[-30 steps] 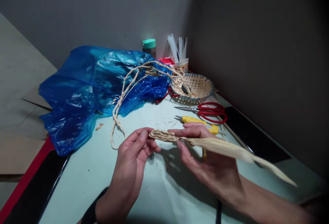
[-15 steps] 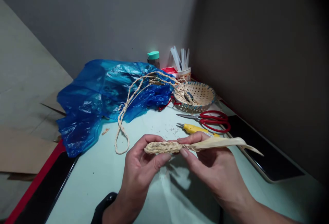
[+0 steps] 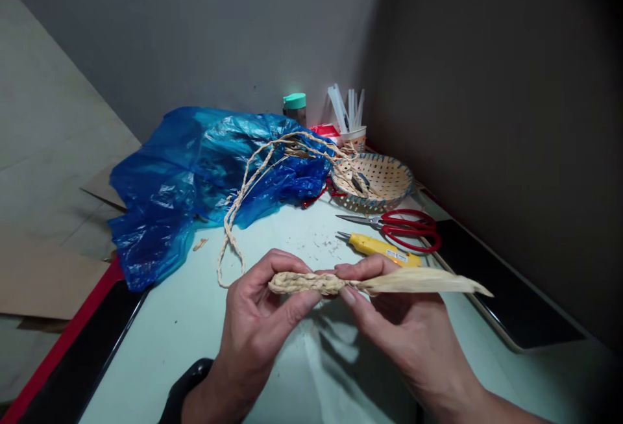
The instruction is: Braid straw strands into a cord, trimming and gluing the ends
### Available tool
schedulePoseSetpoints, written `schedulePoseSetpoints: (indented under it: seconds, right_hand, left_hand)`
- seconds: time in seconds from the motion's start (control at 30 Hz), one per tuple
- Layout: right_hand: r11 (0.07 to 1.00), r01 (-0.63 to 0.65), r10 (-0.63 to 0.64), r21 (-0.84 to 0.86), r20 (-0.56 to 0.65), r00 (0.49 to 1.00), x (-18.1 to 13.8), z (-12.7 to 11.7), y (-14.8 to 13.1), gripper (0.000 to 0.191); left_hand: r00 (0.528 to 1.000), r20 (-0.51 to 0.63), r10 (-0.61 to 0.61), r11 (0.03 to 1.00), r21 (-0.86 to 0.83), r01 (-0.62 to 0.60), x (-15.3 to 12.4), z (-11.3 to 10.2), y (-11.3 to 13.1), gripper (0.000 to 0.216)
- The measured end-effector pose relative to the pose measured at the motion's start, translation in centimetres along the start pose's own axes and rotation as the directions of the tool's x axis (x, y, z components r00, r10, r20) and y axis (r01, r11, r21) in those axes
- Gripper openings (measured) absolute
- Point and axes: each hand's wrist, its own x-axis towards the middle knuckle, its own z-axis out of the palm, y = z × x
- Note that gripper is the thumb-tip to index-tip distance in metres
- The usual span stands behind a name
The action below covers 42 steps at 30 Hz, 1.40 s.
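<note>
A small coiled piece of braided straw [image 3: 304, 283] spans the gap between my two hands above the table. My left hand [image 3: 263, 320] grips its left part, thumb in front and fingers behind. At its right end, my right hand [image 3: 403, 320] pinches the braid where the loose strands begin. From there a pale, flat husk-like strand [image 3: 423, 281] sticks out to the right over that hand. The fingertips behind the piece are partly hidden. Just beyond my right hand lies a yellow-handled pointed tool [image 3: 382, 247], with red-handled scissors [image 3: 409, 228] behind it.
A crumpled blue plastic bag [image 3: 195, 171] covers the back left, with a long twisted straw cord [image 3: 228, 236] across it. A woven basket [image 3: 389, 180], a cup of white sticks [image 3: 355, 138] and a green-lidded jar [image 3: 294, 109] stand behind. A dark flat panel [image 3: 506, 300] lies right.
The loose flat strand has turned and hangs straighter to the right. Both hands keep their grip on the braided piece, and the view has shifted slightly.
</note>
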Motion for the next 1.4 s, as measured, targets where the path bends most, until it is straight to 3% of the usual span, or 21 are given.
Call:
schedulePoseSetpoints:
  seconds: [0.13, 0.23, 0.4, 0.53, 0.7, 0.83, 0.93, 1.07, 1.17, 1.3, 1.4]
  right_hand:
    - [1.000, 0.014, -0.015, -0.016, -0.031, 0.999, -0.2, 0.2, 0.4, 0.003]
    - [0.991, 0.115, -0.118, -0.064, -0.053, 0.992, -0.4, 0.1, 0.7, 0.008]
    - [0.895, 0.364, -0.383, -0.257, -0.024, 0.924, -0.2, -0.3, 0.6, 0.021]
    - [0.819, 0.472, -0.484, -0.326, 0.049, 0.874, 0.2, -0.1, 0.3, 0.021]
    - [0.854, 0.443, -0.443, -0.273, 0.066, 0.894, 0.2, 0.2, 0.7, 0.021]
    - [0.951, 0.280, -0.273, -0.134, 0.070, 0.960, 0.1, 0.0, 0.8, 0.014]
    - [0.981, 0.188, -0.182, -0.054, 0.106, 0.978, 0.0, -0.1, 0.7, 0.011]
    - [0.979, 0.196, -0.183, -0.050, 0.194, 0.964, 0.1, -0.4, 0.5, 0.025]
    - [0.974, 0.221, -0.204, -0.043, 0.244, 0.948, 0.3, -0.7, 0.4, 0.029]
    - [0.957, 0.290, -0.259, -0.024, 0.381, 0.887, 0.5, -1.3, 0.5, 0.041]
    - [0.940, 0.337, -0.289, -0.061, 0.384, 0.877, 0.5, -1.7, 0.5, 0.041]
  left_hand:
    - [0.988, 0.052, -0.149, 0.974, -0.166, 0.155, 0.1, 0.2, -0.2, 0.019]
    - [0.971, 0.080, -0.224, 0.934, -0.267, 0.237, 0.2, 0.1, -0.6, 0.035]
    - [0.963, 0.173, -0.205, 0.915, -0.316, 0.251, 0.3, -0.2, -0.8, 0.034]
    - [0.957, 0.202, -0.209, 0.882, -0.384, 0.274, 0.2, -0.1, -0.5, 0.025]
    - [0.962, 0.164, -0.219, 0.899, -0.350, 0.264, 0.0, -0.2, -0.2, 0.009]
    - [0.962, 0.200, -0.185, 0.906, -0.344, 0.246, -0.1, -0.1, -0.1, 0.023]
    - [0.974, 0.145, -0.177, 0.924, -0.317, 0.215, 0.0, 0.0, -0.1, 0.024]
    - [0.984, 0.079, -0.160, 0.940, -0.291, 0.176, 0.5, -0.5, 0.3, 0.020]
    - [0.977, 0.133, -0.167, 0.919, -0.336, 0.203, 0.9, -1.3, 0.6, 0.027]
    - [0.961, 0.219, -0.166, 0.889, -0.388, 0.242, 1.2, -2.0, 0.7, 0.028]
    - [0.957, 0.248, -0.152, 0.880, -0.406, 0.245, 1.2, -2.1, 0.6, 0.029]
